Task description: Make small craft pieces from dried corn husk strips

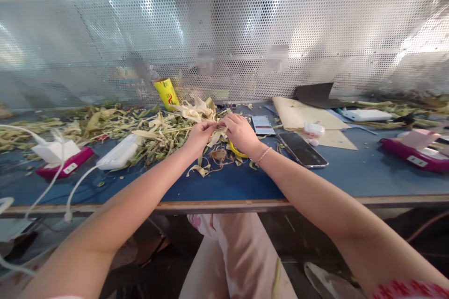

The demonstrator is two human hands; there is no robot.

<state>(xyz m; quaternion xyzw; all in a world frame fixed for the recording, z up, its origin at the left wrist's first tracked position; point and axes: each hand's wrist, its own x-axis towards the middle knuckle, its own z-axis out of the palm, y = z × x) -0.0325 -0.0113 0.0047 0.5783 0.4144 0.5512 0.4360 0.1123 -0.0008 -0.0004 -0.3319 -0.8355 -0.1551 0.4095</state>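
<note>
My left hand [200,136] and my right hand [241,134] meet above the blue table, fingers closed on a pale dried leaf [218,136] between them. Exactly how the fingertips pinch it is too small to tell. Larger cream-coloured dried leaves [196,111] rise just behind my fingers. Left of my hands lies a pile of green and yellow dried plant pieces [164,135]. Under my hands are a brown tangle of string [219,154] and a yellow ring [238,150], partly hidden by my right hand.
A yellow tube [166,93] stands behind the pile. Right of my hands lie a dark phone [303,149], a card [263,125] and brown paper [301,114]. Magenta power strips [82,161] sit at both sides, with a white cabled device [119,152]. A perforated metal screen [231,32] closes the back.
</note>
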